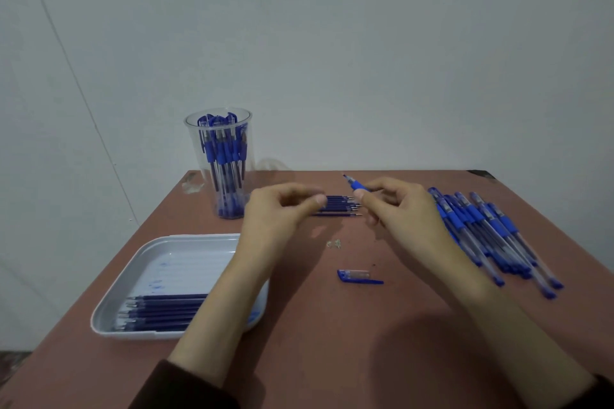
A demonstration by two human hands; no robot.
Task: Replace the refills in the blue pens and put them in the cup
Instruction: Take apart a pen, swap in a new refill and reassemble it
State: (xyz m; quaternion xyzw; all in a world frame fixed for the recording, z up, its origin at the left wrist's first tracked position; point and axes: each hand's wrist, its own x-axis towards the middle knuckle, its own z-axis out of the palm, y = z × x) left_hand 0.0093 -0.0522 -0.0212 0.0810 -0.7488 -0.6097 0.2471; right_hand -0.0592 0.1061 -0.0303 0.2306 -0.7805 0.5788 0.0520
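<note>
Over the table's [332,359] far middle, we are pinching a blue pen [357,183] in our right hand [402,209], tip pointing far-left. Our left hand [282,212] is curling beside it, blurred; whether it is pinching anything we cannot tell. Loose refills [342,206] are lying beneath. The cup [219,163] is standing far-left, a tray [149,247] is sitting by the left edge, spare pens [491,236] are crowding the right edge, and a cap [358,277] is lying on open tabletop between our wrists.

Clear glossy plastic cup [218,156], matt reddish table [332,325] (scuffed), smooth white tray [133,279].
</note>
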